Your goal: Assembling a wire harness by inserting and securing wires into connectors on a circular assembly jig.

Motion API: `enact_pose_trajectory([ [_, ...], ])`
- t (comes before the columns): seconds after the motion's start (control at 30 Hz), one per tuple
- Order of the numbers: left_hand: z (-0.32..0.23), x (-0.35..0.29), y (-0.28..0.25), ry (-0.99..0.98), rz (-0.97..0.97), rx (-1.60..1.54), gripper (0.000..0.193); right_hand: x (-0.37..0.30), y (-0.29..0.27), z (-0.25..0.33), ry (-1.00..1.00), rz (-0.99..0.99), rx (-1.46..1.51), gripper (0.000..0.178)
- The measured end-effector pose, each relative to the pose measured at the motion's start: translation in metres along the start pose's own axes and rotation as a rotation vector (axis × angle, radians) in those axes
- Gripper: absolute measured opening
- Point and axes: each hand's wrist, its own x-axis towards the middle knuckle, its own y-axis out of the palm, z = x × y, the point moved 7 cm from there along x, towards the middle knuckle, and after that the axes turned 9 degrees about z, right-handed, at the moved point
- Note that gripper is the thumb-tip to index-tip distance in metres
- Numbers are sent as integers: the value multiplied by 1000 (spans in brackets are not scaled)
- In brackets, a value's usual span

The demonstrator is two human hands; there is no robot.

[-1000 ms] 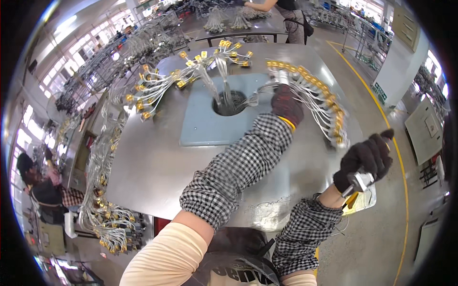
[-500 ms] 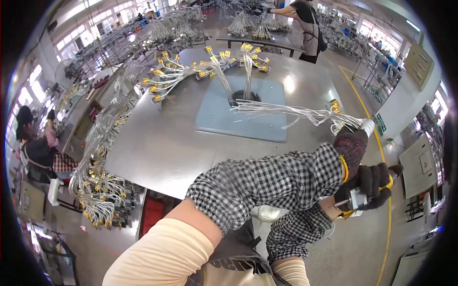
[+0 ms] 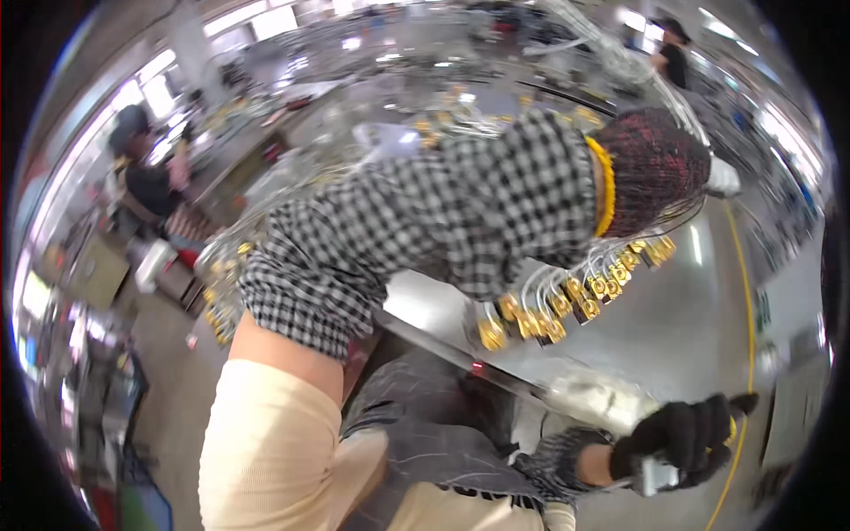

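Cables (image 3: 620, 60): clenched in left hand (image 3: 651, 170) | tool (image 3: 655, 476): in curled right hand (image 3: 680, 438) | connectors (image 3: 609, 288): over table (image 3: 682, 327)

One left hand (image 3: 653, 173) gloved in dark-red knit and one right hand (image 3: 677, 438) gloved in black appear with one bundle of thin white wires (image 3: 683, 108), at least ten blocky gold-coloured connectors (image 3: 491, 335) and one silvery block-shaped object (image 3: 658, 477). Also pictured: two black-and-white checked cloth sleeves (image 3: 513, 203), one grey metal tabletop (image 3: 642, 336), two dark-clad co-workers (image 3: 149, 188), one yellow painted floor line (image 3: 749, 305).
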Motion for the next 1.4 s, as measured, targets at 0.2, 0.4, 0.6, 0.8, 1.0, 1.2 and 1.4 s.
enact_pose_trajectory([
  [0.2,-23,-158,-139,-792,-187,-511,32,2,-42,11,20,-227,-107,23],
  [0.4,-118,-312,-221,-1259,-580,-283,33,11,-91,-4,165,-316,-359,21],
  [0.6,-186,-459,-289,-1618,-774,294,33,16,-106,-17,289,-338,-591,14],
  [0.8,-187,-566,-346,-1785,-675,410,39,24,-112,-2,297,-283,-654,14],
  [1.0,-78,-647,-370,-1566,-484,319,37,26,-70,-15,219,-358,-529,14],
  [1.2,-10,-682,-344,-1463,-782,745,65,35,-55,-16,252,-73,-763,17],
  [1.4,-9,-739,-398,-1791,118,1661,63,59,-62,16,39,8,-915,23],
])
